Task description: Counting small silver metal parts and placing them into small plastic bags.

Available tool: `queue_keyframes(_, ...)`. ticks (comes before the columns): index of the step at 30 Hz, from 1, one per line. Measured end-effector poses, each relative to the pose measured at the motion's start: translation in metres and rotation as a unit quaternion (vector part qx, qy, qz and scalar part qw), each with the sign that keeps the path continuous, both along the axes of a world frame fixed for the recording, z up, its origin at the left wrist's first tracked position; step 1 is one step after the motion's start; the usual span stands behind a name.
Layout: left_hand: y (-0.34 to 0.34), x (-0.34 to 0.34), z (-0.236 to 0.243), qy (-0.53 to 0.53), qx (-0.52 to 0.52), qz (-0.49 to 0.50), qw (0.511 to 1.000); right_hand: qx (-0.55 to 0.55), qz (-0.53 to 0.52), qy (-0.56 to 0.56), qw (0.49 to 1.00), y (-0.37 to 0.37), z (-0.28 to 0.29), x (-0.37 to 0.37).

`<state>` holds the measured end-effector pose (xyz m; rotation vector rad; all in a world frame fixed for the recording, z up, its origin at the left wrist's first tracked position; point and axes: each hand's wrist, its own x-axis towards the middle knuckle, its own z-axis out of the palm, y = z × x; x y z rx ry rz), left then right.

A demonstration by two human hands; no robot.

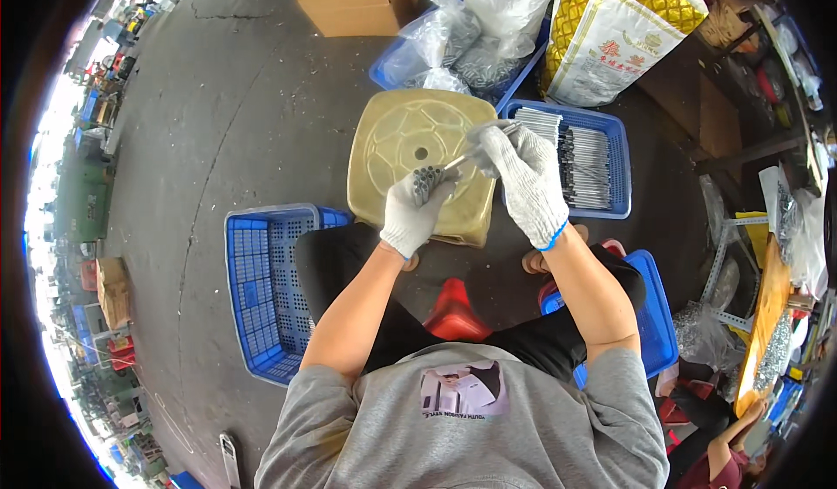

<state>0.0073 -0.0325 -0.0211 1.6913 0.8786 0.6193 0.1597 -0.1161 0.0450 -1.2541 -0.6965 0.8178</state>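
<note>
My left hand point(408, 219), in a white knit glove, is closed round a bundle of short grey tubes point(425, 180) whose round ends face up. My right hand point(530, 179), gloved with a blue cuff edge, pinches a thin light rod point(457, 163). The rod slants down towards the bundle; whether its lower end touches a tube I cannot tell. Both hands are over a yellowish plastic stool point(384, 153) with a round hole in its top. Just right of my right hand stands a blue basket point(619, 162) with rows of metal rods point(590, 171), some with dark ends.
Left of my legs stands a blue crate point(253, 288). Beyond the stool are clear bags of small metal parts point(488, 62), a cardboard box point(357, 5) and a yellow-and-white sack point(610, 44). A blue bin point(654, 315) sits by my right leg. Another person's arm point(724, 454) shows lower right.
</note>
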Motion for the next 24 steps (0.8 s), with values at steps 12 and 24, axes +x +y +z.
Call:
queue_keyframes(12,-0.002,-0.001,-0.01,-0.067,-0.012,-0.005,0.998,0.001,-0.014,-0.494,0.87,0.002,0.032,-0.013)
queue_keyframes(24,-0.001,-0.001,-0.007,-0.086,-0.042,0.005,0.995,-0.016,-0.015,-0.479,0.877,0.0,0.029,-0.016)
